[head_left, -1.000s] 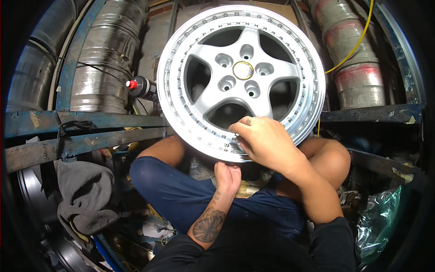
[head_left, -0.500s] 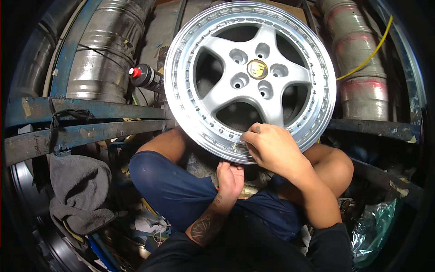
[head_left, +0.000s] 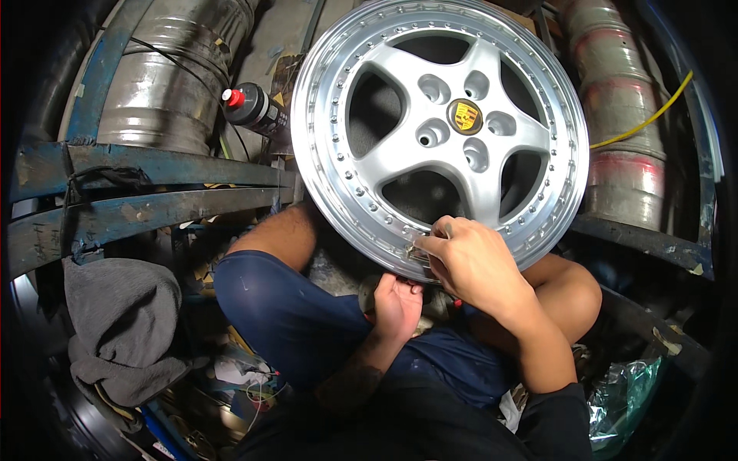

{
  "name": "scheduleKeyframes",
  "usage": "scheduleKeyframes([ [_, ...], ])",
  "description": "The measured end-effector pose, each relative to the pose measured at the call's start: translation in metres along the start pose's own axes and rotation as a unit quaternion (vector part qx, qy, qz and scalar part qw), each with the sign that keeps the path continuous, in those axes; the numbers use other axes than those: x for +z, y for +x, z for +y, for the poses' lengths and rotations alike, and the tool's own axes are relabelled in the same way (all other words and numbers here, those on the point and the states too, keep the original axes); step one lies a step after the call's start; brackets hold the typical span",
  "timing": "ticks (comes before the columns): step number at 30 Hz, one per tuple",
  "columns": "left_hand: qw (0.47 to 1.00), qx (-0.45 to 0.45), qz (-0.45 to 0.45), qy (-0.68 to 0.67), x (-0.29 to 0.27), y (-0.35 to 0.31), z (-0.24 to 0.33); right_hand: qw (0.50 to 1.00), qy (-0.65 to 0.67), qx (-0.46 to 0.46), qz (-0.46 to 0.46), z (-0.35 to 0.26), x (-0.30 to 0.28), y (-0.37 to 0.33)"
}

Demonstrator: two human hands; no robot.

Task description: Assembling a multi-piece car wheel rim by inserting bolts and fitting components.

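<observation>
A silver five-spoke wheel rim (head_left: 492, 165) with a polished lip and a ring of small bolts leans in front of me, above my crossed legs. Its round centre cap (head_left: 465, 117) is yellow and dark. My left hand (head_left: 398, 307) is at the rim's lower edge, fingers curled under and behind the lip and partly hidden. Resting on the lower part of the rim face, my right hand (head_left: 478, 265) pinches thumb and fingers together at the bolt ring. Whatever sits between those fingertips is too small and covered to make out.
Blue scuffed metal beams (head_left: 154, 215) run along both sides. Large metal cylinders (head_left: 165, 84) stand at far left, more (head_left: 623, 123) at right behind a yellow cable (head_left: 653, 115). A black bottle (head_left: 254, 111) with a red cap, grey cloth (head_left: 127, 323) and clear plastic bag (head_left: 626, 399) lie around.
The wheel rim has shifted slightly to the right in view and turned a little. Both hands have moved slightly right and down with it, keeping their places at its lower edge.
</observation>
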State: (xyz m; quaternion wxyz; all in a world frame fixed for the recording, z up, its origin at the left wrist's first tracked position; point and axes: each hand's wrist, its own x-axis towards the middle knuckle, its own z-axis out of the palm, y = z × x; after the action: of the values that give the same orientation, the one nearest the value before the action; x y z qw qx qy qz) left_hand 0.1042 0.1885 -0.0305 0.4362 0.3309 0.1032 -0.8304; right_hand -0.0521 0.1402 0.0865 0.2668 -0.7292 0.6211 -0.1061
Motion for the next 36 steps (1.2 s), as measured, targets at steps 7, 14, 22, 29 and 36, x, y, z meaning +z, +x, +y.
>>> scheduleKeyframes([
  [7, 0.997, -0.035, 0.066, -0.014, 0.007, -0.009, 0.003, 1.0, -0.012, 0.016, -0.022, -0.001, -0.002, -0.002],
  [14, 0.987, -0.125, 0.021, -0.099, -0.003, -0.009, 0.004, 1.0, -0.006, 0.01, -0.018, -0.006, -0.006, -0.002],
  [22, 0.993, -0.076, 0.08, -0.047, -0.012, 0.009, -0.01, 0.999, -0.007, 0.031, 0.032, 0.002, -0.014, -0.002],
  [29, 0.994, 0.027, 0.079, 0.073, -0.001, 0.011, -0.014, 0.999, -0.016, 0.041, -0.002, -0.002, -0.014, -0.005],
  [36, 0.972, 0.147, 0.052, 0.175, -0.002, 0.014, -0.018, 0.999, -0.008, 0.033, -0.004, 0.0, -0.009, -0.006],
])
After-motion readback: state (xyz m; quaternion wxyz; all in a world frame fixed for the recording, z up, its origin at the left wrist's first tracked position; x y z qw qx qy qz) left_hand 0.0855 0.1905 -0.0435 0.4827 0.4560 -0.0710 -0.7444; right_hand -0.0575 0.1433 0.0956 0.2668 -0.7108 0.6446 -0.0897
